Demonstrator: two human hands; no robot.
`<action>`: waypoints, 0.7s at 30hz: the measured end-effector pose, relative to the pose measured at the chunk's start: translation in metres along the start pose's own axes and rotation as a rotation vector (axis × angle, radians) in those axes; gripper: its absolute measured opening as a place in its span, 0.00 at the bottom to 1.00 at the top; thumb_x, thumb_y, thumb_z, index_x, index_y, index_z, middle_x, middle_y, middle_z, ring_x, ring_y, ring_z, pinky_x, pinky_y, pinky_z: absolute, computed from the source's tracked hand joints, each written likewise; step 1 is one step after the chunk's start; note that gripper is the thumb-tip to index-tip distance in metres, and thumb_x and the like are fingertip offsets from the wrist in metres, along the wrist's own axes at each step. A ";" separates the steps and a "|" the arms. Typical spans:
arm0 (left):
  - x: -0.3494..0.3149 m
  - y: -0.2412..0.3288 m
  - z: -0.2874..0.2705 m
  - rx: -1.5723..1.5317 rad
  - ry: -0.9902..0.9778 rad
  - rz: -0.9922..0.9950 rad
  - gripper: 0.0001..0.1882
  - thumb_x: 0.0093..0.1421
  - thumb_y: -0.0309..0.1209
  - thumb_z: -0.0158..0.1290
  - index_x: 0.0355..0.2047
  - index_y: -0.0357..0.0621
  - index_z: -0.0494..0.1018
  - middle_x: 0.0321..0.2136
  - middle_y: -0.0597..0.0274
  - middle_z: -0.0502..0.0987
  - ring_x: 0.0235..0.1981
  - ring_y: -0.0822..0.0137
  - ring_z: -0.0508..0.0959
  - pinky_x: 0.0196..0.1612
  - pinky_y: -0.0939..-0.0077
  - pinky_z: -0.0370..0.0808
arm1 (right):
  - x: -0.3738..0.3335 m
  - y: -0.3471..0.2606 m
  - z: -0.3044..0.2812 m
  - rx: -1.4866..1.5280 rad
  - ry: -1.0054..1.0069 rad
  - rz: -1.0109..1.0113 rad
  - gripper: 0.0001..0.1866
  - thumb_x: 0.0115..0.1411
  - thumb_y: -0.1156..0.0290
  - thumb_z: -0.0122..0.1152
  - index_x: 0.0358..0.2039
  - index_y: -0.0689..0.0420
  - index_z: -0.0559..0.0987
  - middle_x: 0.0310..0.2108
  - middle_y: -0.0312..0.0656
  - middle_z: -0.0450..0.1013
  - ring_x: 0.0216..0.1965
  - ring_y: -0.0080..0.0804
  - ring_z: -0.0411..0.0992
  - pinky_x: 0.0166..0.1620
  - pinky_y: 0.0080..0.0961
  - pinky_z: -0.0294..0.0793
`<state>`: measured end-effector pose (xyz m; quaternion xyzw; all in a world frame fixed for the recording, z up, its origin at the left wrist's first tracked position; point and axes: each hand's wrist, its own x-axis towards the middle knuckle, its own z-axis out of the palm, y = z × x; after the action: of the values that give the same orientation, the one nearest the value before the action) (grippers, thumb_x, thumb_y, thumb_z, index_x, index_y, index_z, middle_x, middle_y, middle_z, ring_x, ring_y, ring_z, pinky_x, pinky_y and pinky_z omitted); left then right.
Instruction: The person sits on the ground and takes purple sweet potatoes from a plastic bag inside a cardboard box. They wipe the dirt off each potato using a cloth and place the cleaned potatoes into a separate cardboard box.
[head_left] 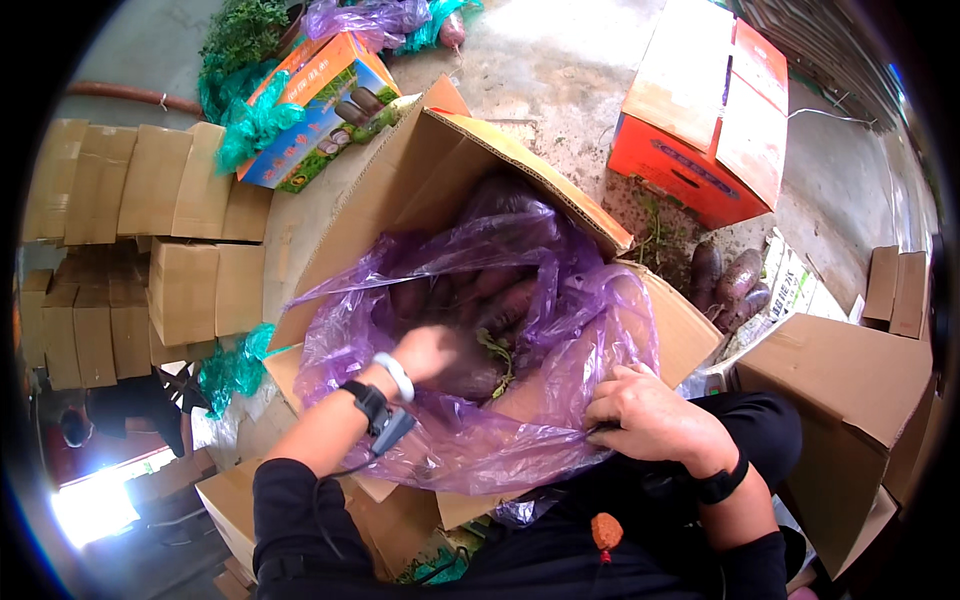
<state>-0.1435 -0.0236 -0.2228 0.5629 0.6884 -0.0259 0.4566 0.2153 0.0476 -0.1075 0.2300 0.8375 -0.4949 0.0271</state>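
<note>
In front of me stands an open cardboard box, lined with a thin purple plastic bag. Inside the bag lie several reddish-purple root vegetables that look like sweet potatoes, with a small green sprig among them. My left hand reaches into the bag, close over the roots. Its fingers are smeared by motion, so any hold is hidden. At the bag's near right edge my right hand has its fingers closed on the purple plastic, which is gathered and stretched there.
Several more roots lie on the floor at right, near an orange-and-white carton. Another open cardboard box stands close on the right. Brown cartons are stacked at left. A printed orange-and-blue carton with green plastic sits at the back.
</note>
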 end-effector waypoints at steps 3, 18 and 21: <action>0.032 -0.057 -0.012 0.240 0.064 -0.123 0.19 0.53 0.34 0.57 0.43 0.36 0.77 0.38 0.45 0.80 0.42 0.51 0.80 0.47 0.64 0.76 | 0.003 -0.003 0.000 -0.025 -0.024 -0.005 0.08 0.48 0.66 0.67 0.29 0.53 0.83 0.29 0.38 0.74 0.40 0.40 0.70 0.47 0.34 0.67; 0.109 -0.027 0.019 0.471 0.005 -0.053 0.12 0.60 0.30 0.50 0.35 0.40 0.82 0.33 0.46 0.81 0.36 0.56 0.83 0.41 0.65 0.78 | 0.004 -0.001 -0.001 -0.036 -0.038 0.007 0.09 0.49 0.65 0.66 0.30 0.54 0.83 0.29 0.38 0.74 0.40 0.40 0.69 0.46 0.36 0.66; 0.090 0.019 -0.025 -0.177 -0.209 0.043 0.12 0.63 0.33 0.51 0.40 0.40 0.80 0.31 0.59 0.81 0.30 0.68 0.80 0.33 0.75 0.76 | 0.004 -0.006 -0.002 -0.038 -0.029 0.025 0.09 0.50 0.65 0.66 0.31 0.54 0.83 0.30 0.38 0.74 0.41 0.40 0.69 0.46 0.36 0.66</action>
<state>-0.1386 0.0646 -0.2577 0.5292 0.6245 -0.0137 0.5743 0.2096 0.0483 -0.1025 0.2326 0.8433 -0.4819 0.0499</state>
